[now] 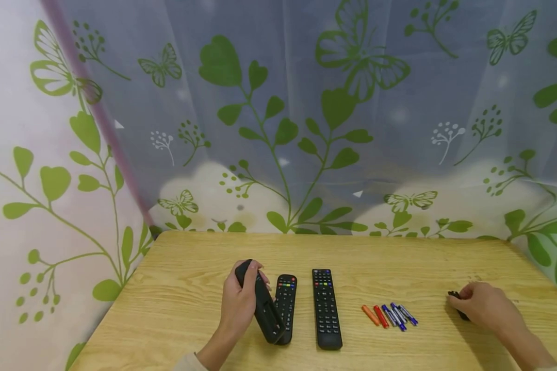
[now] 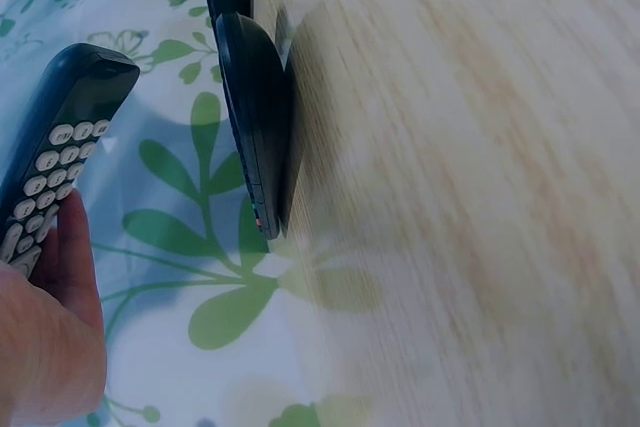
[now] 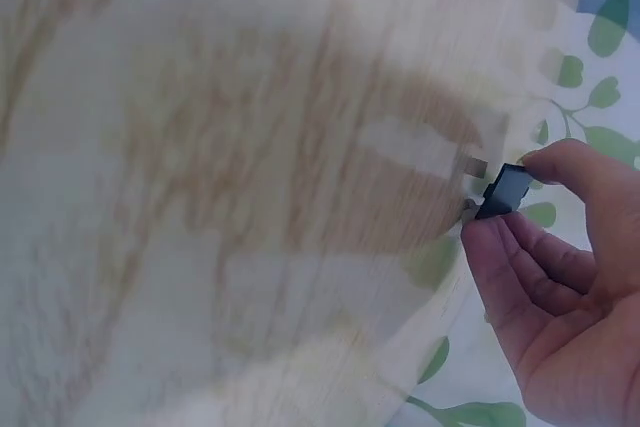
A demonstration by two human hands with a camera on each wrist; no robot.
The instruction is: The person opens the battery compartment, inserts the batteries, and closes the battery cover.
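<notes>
My left hand [image 1: 241, 299] grips a black remote control [image 1: 260, 304], raised and tilted, its back towards the head view with the battery compartment uncovered. In the left wrist view the number buttons of this remote control [image 2: 62, 162] show. Out to the right, my right hand [image 1: 489, 306] pinches a small black battery cover [image 3: 508, 190] between thumb and fingertips, low over the table. A second remote control [image 1: 286, 299] lies face up, partly hidden behind the raised one. Beside it lies a third, longer remote control [image 1: 327, 309], also buttons up.
Between the long remote control and my right hand lies a row of batteries: an orange one [image 1: 370, 315], a red one [image 1: 380, 316] and several blue and silver ones [image 1: 394, 315]. The wooden table [image 1: 190, 252] ends at a leaf-patterned curtain [image 1: 283, 154] behind and at the left.
</notes>
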